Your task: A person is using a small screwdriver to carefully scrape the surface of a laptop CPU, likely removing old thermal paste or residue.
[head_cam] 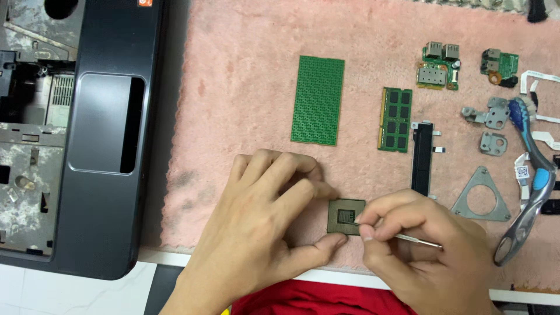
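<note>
A small square processor chip (344, 214) lies on the pink cloth (245, 99) near the front edge. My left hand (262, 216) rests beside it, thumb and fingertips pressed against the chip's left edges. My right hand (426, 251) grips a thin metal tool (415, 240) between thumb and fingers, its tip touching the chip's top face.
Farther back on the cloth lie a green perforated board (318, 100), a memory module (396, 119), two small green circuit boards (438, 66), metal brackets (482, 197), a black strip (422, 158), and a blue-grey toothbrush (531, 181). A dismantled laptop shell (99, 146) fills the left side.
</note>
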